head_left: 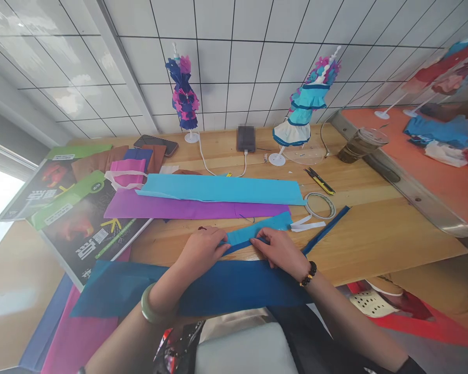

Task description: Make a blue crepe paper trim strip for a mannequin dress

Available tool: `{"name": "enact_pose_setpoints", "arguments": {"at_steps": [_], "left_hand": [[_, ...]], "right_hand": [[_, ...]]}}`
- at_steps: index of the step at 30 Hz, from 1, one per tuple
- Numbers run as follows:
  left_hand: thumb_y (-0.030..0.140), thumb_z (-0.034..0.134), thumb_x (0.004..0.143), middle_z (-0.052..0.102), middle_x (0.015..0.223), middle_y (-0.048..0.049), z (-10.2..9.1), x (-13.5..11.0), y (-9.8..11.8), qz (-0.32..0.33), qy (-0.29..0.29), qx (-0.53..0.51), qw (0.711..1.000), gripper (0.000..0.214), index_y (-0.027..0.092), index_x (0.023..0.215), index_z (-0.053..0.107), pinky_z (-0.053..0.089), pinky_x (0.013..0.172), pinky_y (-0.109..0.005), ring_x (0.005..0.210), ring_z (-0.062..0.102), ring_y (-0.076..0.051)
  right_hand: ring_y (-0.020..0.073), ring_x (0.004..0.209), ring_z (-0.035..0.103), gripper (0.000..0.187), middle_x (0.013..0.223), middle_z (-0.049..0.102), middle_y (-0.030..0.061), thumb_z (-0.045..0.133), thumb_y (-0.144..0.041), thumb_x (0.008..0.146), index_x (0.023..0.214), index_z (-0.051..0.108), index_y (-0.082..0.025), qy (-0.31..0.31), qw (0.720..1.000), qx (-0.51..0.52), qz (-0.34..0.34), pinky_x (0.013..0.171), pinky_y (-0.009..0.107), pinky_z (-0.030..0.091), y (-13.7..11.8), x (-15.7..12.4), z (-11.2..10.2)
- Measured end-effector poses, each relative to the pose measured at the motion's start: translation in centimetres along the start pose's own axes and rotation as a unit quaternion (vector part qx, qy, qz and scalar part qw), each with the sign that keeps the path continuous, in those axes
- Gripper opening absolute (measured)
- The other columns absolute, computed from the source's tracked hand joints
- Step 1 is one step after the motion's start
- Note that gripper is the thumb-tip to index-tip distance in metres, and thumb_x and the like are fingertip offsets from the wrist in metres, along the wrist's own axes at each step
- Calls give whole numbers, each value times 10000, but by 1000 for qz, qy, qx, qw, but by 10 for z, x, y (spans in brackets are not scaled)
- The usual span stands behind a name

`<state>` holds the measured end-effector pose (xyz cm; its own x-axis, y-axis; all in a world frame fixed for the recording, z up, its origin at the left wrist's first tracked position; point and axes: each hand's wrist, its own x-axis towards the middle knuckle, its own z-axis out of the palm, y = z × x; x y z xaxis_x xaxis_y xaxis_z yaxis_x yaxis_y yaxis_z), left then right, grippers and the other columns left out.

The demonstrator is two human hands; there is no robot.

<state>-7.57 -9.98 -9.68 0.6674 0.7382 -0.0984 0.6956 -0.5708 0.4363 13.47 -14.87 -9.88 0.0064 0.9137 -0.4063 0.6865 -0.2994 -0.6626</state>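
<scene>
A short light blue strip [273,222] of thin cloth-like material lies slanted on the wooden table, with a narrow dark blue strip [237,246] along its near edge. My left hand [205,245] pinches both at their left end. Along the near edge, my right hand [278,250] has its fingers closed on the dark blue strip, further right. The loose end of that strip, or another one like it [325,229], stretches out beyond my right hand. Under my wrists a wide dark blue sheet [242,288] is spread. Contact between my fingertips and the layers is partly hidden.
Beyond my hands lie a long light blue piece [222,188] and a purple piece [195,208]. To the right are a tape roll [321,217], white strips [308,225] and yellow-black snips [320,182]. Two dressed stands [186,98] [302,109] rise behind; magazines [89,228] lie left.
</scene>
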Motion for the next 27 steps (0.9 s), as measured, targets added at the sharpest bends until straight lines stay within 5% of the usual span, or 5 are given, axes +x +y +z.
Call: {"name": "enact_pose_setpoints", "arguments": {"at_steps": [6, 17, 27], "left_hand": [[399, 482, 858, 631, 845, -63, 6, 2, 4, -16, -2, 73, 997, 249, 164, 838, 564, 382, 653, -301, 782, 572, -216], [227, 326, 919, 643, 836, -64, 5, 2, 4, -46, 21, 43, 998, 224, 164, 927, 541, 408, 644, -292, 757, 597, -201], [416, 513, 839, 595, 913, -60, 14, 2, -2, 12, 67, 75, 995, 275, 180, 977, 536, 419, 718, -325, 850, 561, -221]], "right_hand": [[116, 305, 483, 241, 316, 429, -90, 462, -416, 839, 706, 478, -216, 0, 1000, -1, 0, 392, 212, 355, -1, 0, 0], [114, 306, 488, 246, 324, 435, -90, 454, -423, 844, 723, 490, -212, 2, 1000, -1, -6, 397, 209, 362, 4, 1, 2], [113, 303, 490, 240, 324, 442, -86, 463, -419, 837, 729, 498, -207, -4, 1000, 8, -5, 382, 209, 356, 5, 2, 1]]}}
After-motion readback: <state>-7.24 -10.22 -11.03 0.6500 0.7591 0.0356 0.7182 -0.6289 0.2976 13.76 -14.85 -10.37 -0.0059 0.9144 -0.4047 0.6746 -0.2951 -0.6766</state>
